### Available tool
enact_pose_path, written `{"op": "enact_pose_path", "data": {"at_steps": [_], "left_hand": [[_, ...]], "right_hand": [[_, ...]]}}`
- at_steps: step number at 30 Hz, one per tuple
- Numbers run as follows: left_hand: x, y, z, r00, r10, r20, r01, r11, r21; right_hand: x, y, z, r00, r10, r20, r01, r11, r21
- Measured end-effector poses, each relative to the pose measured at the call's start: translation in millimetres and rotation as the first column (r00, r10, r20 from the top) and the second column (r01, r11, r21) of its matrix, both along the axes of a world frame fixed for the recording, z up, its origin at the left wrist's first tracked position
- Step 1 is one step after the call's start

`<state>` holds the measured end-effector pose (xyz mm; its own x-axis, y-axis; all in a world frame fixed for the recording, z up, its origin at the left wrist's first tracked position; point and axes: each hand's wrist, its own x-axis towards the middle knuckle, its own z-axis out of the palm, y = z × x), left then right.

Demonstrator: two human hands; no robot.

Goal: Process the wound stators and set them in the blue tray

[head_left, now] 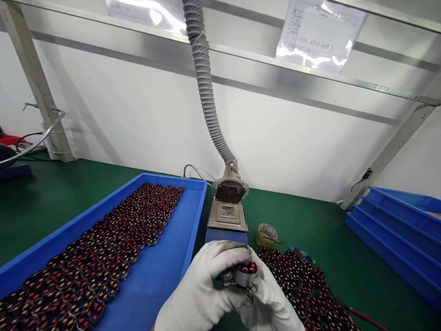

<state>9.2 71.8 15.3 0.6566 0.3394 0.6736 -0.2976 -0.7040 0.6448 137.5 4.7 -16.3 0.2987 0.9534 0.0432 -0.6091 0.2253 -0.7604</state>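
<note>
A small round motor stator with red windings and a silvery side is held between my two white-gloved hands, low in the middle of the head view. My left hand curls round it from the left, its fingers above and its thumb below; the fingertips are smudged dark. On the other side my right hand has its fingers closed against the stator's right edge, where a fine wire seems to stick out. The right hand's lower fingers are partly hidden. Many similar stators lie on the green table right of my hands.
A long blue tray with rows of stators stands left. Ahead is a metal-topped unit under a grey ribbed hose. Beside it sit a round tin and a blue-handled tool. Stacked blue trays stand right.
</note>
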Motion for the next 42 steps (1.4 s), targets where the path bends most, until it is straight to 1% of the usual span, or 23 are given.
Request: {"op": "enact_pose_path", "data": {"at_steps": [4, 8, 10, 13, 14, 15, 17, 18, 20, 21, 24, 25, 26, 27, 29, 31, 32, 34, 36, 38, 39, 41, 42], "left_hand": [[1, -1, 2.9, 0.998, -0.058, 0.04, 0.06, 0.997, -0.048], [5, -2, -2.3, 0.972, -0.046, 0.231, 0.09, 0.979, -0.183], [3, 1, -4.8, 0.965, 0.048, 0.259, 0.045, 0.938, -0.343], [-4, 6, -2.4, 0.963, 0.207, 0.17, -0.075, 0.818, -0.57], [-6, 6, 0.2, 0.973, 0.2, 0.114, -0.095, 0.8, -0.592], [-7, 5, 3.2, 0.987, 0.15, 0.061, -0.088, 0.81, -0.58], [-5, 1, 8.7, 1.0, 0.012, 0.015, -0.003, 0.86, -0.511], [-3, -2, 10.3, 0.999, -0.031, 0.03, 0.041, 0.874, -0.484], [1, -7, 10.1, 0.992, -0.025, 0.12, 0.081, 0.867, -0.491], [3, -8, 8.6, 0.988, 0.005, 0.152, 0.078, 0.842, -0.534], [1, -5, 3.1, 0.976, 0.163, 0.146, -0.009, 0.695, -0.719], [-1, -3, 2.1, 0.966, 0.222, 0.136, -0.049, 0.667, -0.743], [-4, -1, 1.9, 0.959, 0.257, 0.118, -0.091, 0.674, -0.733], [-6, 1, 2.4, 0.961, 0.26, 0.093, -0.127, 0.716, -0.686], [-8, 1, 4.4, 0.986, 0.169, -0.011, -0.152, 0.854, -0.497], [-7, 0, 6.4, 0.993, 0.077, -0.091, -0.1, 0.954, -0.282], [-6, 0, 7.3, 0.997, 0.051, -0.064, -0.062, 0.98, -0.191], [-3, -1, 8.9, 0.998, -0.007, 0.069, 0.012, 0.998, -0.065], [0, -1, 10.1, 0.983, -0.056, 0.177, 0.07, 0.995, -0.07], [1, -2, 9.9, 0.98, -0.048, 0.195, 0.099, 0.96, -0.262], [2, -2, 9.1, 0.982, -0.02, 0.189, 0.097, 0.908, -0.407], [1, -2, 6.8, 0.978, 0.072, 0.196, 0.074, 0.756, -0.65], [-1, -1, 6.0, 0.969, 0.129, 0.212, 0.068, 0.686, -0.725]], "right_hand": [[-4, -1, 5.1, 1.0, -0.023, -0.01, 0.024, 0.999, 0.031], [-10, -3, 12.9, 0.999, -0.035, -0.036, 0.036, 0.999, 0.023], [-10, -4, 12.6, 0.997, -0.022, -0.072, 0.021, 1.0, -0.011], [-13, -9, 10.4, 0.994, -0.011, -0.113, 0.007, 0.999, -0.038], [-15, -11, 10.3, 0.992, -0.022, -0.121, 0.018, 0.999, -0.033], [-18, -12, 10.8, 0.991, -0.049, -0.127, 0.047, 0.999, -0.015], [-25, -14, 13.3, 0.985, -0.12, -0.123, 0.124, 0.992, 0.02], [-28, -14, 14.9, 0.983, -0.145, -0.117, 0.148, 0.989, 0.025], [-32, -14, 18.1, 0.981, -0.14, -0.136, 0.143, 0.99, 0.013], [-33, -15, 19.5, 0.981, -0.113, -0.157, 0.114, 0.993, 0.002], [-32, -21, 22.9, 0.974, -0.017, -0.227, 0.018, 1.0, 0.001], [-31, -23, 23.7, 0.971, 0.006, -0.238, -0.002, 1.0, 0.017], [-30, -26, 24.5, 0.97, 0.027, -0.241, -0.019, 0.999, 0.037], [-29, -28, 25.1, 0.968, 0.046, -0.248, -0.032, 0.998, 0.06], [-28, -31, 26.0, 0.962, 0.071, -0.265, -0.049, 0.995, 0.087], [-28, -31, 26.7, 0.956, 0.068, -0.285, -0.049, 0.996, 0.075], [-29, -30, 26.8, 0.954, 0.07, -0.293, -0.054, 0.997, 0.062], [-31, -28, 26.5, 0.949, 0.07, -0.308, -0.058, 0.997, 0.048], [-32, -26, 25.6, 0.952, 0.069, -0.297, -0.064, 0.998, 0.028], [-33, -25, 25.1, 0.966, 0.057, -0.251, -0.059, 0.998, -0.002], [-34, -25, 25.7, 0.972, 0.06, -0.225, -0.065, 0.998, -0.013], [-34, -26, 28.9, 0.976, 0.086, -0.202, -0.091, 0.996, -0.018], [-33, -27, 31.3, 0.973, 0.101, -0.208, -0.106, 0.994, -0.013]]}}
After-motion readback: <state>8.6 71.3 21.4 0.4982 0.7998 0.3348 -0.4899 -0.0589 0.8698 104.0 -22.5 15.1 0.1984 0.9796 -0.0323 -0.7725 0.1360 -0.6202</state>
